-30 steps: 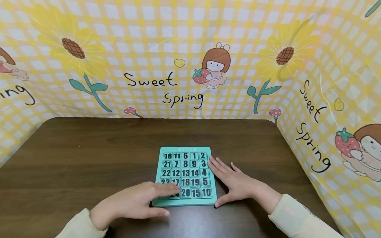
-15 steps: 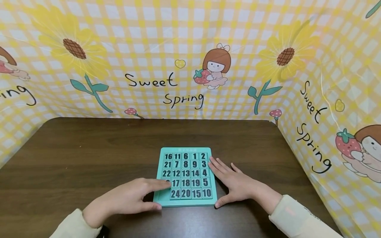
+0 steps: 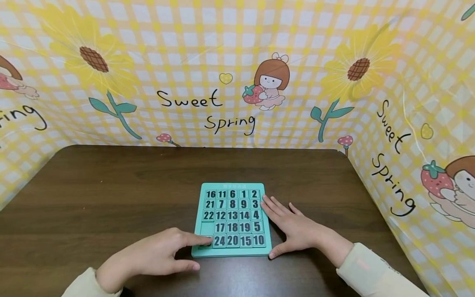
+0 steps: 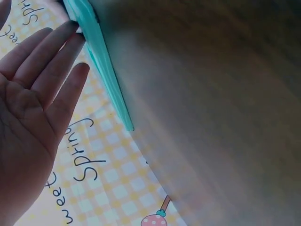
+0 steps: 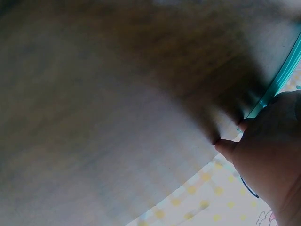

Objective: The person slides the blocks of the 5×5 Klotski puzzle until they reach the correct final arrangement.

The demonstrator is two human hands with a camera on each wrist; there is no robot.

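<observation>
A turquoise number slide puzzle [image 3: 233, 252] lies flat on the table, its black numbers facing me. My left hand [image 3: 163, 252] reaches in from the left with a straight index finger on the bottom-left tile [image 3: 205, 244], whose number is mostly covered. Directly above that tile is a vacant slot [image 3: 207, 227], below the 22 tile [image 3: 208, 215]. In the left wrist view, the fingers of the left hand [image 4: 35, 94] are extended near the puzzle's edge. Along the puzzle's right side rests my right hand [image 3: 295, 229], fingers straight, fingertips touching the frame and thumb by the lower corner.
A dark brown wooden table [image 3: 122, 185] carries the puzzle. Yellow checked cloth [image 3: 178, 49] with flowers and cartoon prints rises behind the table and along both sides.
The left index finger shifted left onto the left column, then downward. The tile under it slid from the fourth row to the bottom-left slot. The right hand stays in place.
</observation>
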